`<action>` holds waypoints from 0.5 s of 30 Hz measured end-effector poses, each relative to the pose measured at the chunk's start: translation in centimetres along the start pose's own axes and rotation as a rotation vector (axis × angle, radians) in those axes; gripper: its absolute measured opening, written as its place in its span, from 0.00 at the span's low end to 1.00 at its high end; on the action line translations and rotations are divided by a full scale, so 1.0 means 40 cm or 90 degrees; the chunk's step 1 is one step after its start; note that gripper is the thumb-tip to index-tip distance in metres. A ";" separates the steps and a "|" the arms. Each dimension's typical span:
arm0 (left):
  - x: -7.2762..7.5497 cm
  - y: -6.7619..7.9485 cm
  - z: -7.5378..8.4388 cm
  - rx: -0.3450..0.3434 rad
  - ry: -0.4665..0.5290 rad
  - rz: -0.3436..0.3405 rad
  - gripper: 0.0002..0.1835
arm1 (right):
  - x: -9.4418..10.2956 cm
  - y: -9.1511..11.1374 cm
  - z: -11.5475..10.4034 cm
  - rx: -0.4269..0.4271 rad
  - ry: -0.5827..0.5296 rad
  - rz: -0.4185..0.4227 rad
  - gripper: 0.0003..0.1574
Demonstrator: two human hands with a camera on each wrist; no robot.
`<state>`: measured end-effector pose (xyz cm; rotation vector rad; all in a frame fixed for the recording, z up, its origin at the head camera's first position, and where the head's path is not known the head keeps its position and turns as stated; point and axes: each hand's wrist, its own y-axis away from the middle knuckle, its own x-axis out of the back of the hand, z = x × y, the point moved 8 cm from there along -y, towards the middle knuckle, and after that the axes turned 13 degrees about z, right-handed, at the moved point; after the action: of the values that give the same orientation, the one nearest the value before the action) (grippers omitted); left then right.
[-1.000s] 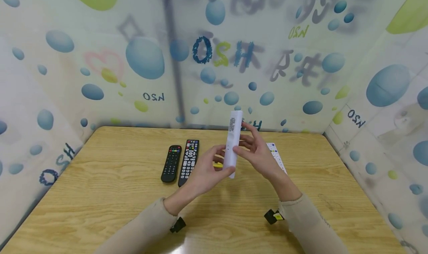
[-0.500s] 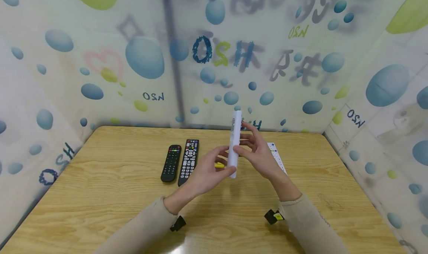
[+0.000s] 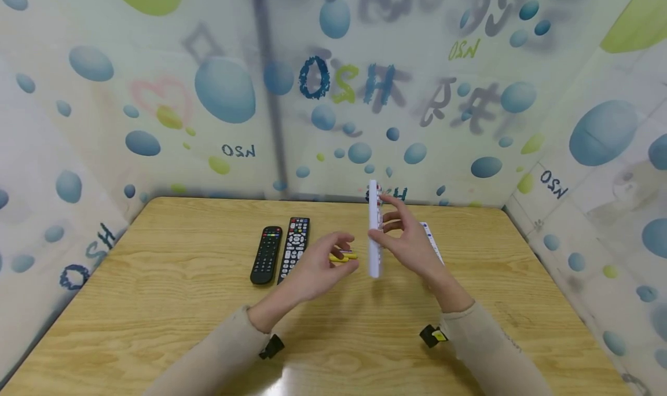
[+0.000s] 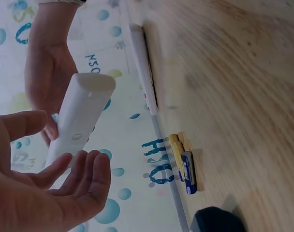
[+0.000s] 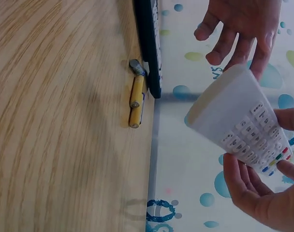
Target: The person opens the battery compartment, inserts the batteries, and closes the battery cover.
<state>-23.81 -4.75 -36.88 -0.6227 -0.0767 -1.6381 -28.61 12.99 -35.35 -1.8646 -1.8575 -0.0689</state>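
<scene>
A white remote control (image 3: 373,228) stands nearly upright on edge above the table, gripped between the thumb and fingers of my right hand (image 3: 409,245). Its rows of buttons, some coloured, show in the right wrist view, while the left wrist view shows its plain back. Just left of it, my left hand (image 3: 316,268) is apart from the remote, fingers loosely bent and holding nothing. On the table behind the left fingers lie several small batteries (image 5: 136,92), yellow and dark, partly hidden in the head view.
Two black remotes (image 3: 266,255) lie side by side left of the hands. A second white remote (image 3: 432,242) lies behind the right hand, partly covered by it. The wooden table (image 3: 130,292) ends at a patterned wall (image 3: 417,95).
My left hand has let go of the white remote and drawn slightly left. My right hand has turned the remote from its back to its edge and shifted it slightly right.
</scene>
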 end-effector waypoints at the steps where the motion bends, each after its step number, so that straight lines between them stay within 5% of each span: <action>1: 0.001 -0.001 -0.003 -0.001 -0.006 -0.003 0.24 | 0.002 -0.001 0.004 -0.001 0.017 0.003 0.45; 15: 0.009 -0.002 -0.020 0.001 -0.079 -0.046 0.24 | 0.001 -0.014 0.073 -0.011 0.223 -0.022 0.47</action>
<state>-24.17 -5.40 -37.39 -0.7278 -0.1934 -1.6670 -30.04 14.10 -37.72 -1.7033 -1.6485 -0.3985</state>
